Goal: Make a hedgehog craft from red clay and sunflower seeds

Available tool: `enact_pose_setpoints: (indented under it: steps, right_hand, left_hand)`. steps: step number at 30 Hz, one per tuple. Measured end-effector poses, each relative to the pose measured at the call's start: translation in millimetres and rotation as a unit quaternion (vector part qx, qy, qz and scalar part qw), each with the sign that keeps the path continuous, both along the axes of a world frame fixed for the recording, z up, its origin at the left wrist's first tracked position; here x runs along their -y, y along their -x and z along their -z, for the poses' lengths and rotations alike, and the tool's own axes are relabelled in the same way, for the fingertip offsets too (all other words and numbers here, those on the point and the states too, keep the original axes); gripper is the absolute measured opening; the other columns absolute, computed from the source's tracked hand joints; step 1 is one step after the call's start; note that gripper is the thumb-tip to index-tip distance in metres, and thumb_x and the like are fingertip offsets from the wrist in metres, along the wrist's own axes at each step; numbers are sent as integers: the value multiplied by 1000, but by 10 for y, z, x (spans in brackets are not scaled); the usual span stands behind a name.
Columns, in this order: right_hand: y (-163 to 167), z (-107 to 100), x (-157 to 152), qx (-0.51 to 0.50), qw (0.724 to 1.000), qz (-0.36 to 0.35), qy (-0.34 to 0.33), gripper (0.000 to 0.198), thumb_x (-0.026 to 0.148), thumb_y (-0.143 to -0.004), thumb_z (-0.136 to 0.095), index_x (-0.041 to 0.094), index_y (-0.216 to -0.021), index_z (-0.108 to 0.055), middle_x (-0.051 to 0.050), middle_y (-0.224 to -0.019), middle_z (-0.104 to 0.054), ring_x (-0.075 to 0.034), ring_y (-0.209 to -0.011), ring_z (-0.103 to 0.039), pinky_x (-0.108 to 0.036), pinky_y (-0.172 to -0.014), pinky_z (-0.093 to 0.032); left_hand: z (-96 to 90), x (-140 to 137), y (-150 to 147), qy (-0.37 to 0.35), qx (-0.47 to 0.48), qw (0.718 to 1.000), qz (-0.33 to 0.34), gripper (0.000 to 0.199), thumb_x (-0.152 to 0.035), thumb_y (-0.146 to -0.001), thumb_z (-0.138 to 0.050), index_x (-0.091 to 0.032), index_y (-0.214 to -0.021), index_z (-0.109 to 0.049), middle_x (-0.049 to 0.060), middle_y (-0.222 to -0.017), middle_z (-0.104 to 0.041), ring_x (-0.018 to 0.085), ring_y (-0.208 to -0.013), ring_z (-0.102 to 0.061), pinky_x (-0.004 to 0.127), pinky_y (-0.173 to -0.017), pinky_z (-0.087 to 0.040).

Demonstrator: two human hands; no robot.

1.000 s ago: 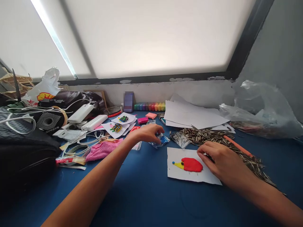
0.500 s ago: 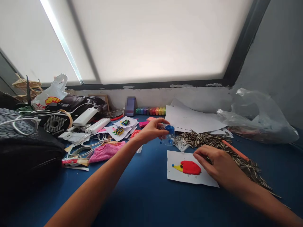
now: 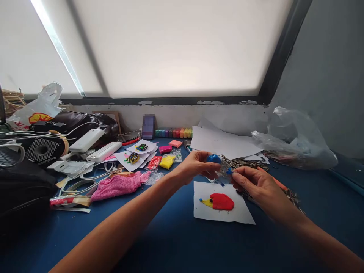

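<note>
Pinching blue clay (image 3: 214,158), left hand (image 3: 196,167) mid-frame; right hand (image 3: 258,187) came over from paper (image 3: 241,216), now pinches blue bit (image 3: 229,171), so both busy with blue

A lump of bright blue clay (image 3: 214,158) in a crumpled clear wrapper (image 3: 223,170) is held above the table between the left hand (image 3: 196,167) and right hand (image 3: 254,184), with a smaller blue bit (image 3: 229,171) at the right fingertips. Just below, a white paper (image 3: 204,213) lies flat, slightly askew, bearing a flattened clay animal facing left: rounded red body (image 3: 222,201), pointed yellow snout (image 3: 207,203), blue ball nose (image 3: 201,200) and black eye (image 3: 211,200). Short dark strokes (image 3: 219,212) mark the paper under its body.
</note>
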State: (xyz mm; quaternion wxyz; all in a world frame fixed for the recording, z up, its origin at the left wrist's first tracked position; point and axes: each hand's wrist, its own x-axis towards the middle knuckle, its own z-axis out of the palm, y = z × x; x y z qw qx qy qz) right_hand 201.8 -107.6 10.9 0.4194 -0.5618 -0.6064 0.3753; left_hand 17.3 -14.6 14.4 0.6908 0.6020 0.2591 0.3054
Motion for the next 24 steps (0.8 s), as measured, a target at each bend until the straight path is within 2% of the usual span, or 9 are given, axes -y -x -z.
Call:
enact_pose_setpoints:
  steps: [2,7,12,20,24]
  right_hand:
    - [9,1,-1,-12,1000,15,-1,44,64,-79,-58,20,-77,-63,0,-69,-58,-14,-66,-52,-27,-62,-46]
    - [36,-13,-10,-37,998,54,-8,43,62,-76,-63,19,-75,-63,-1,-67,-59,-15,-65,-55,-29,-62,-49]
    - [63,-14,-5,-21,999,30,13,46,63,-73,-66,20,-88,-67,-3,-73,-63,-17,-69,-58,-30,-62,-50]
    - [28,27,-17,-47,998,39,19,41,59,-70,-71,19,-79,-68,1,-66,-57,-13,-63,-51,-26,-58,-44]
    - [46,23,-5,-34,999,27,13,41,59,-73,-69,19,-78,-67,0,-68,-57,-13,-63,-51,-27,-59,-45]
  left_hand:
    - [29,-19,10,-3,-1,1000,3,37,-33,-63,-83,-8,-81,-63,5,-72,-67,14,-63,-67,25,-61,-55]
    - [79,-8,-11,14,12,1000,11,36,-35,-66,-81,-9,-84,-63,9,-83,-71,17,-67,-69,29,-64,-57]
    - [98,-1,-21,32,19,999,-11,37,-38,-69,-79,-9,-84,-61,11,-84,-72,17,-66,-70,28,-64,-57]
    - [47,28,7,-1,34,999,39,42,-34,-65,-82,-11,-96,-64,10,-90,-72,18,-74,-70,30,-69,-57]
    - [65,44,-2,5,13,1000,28,41,-38,-65,-81,-9,-90,-65,11,-87,-72,18,-71,-70,28,-66,-56]
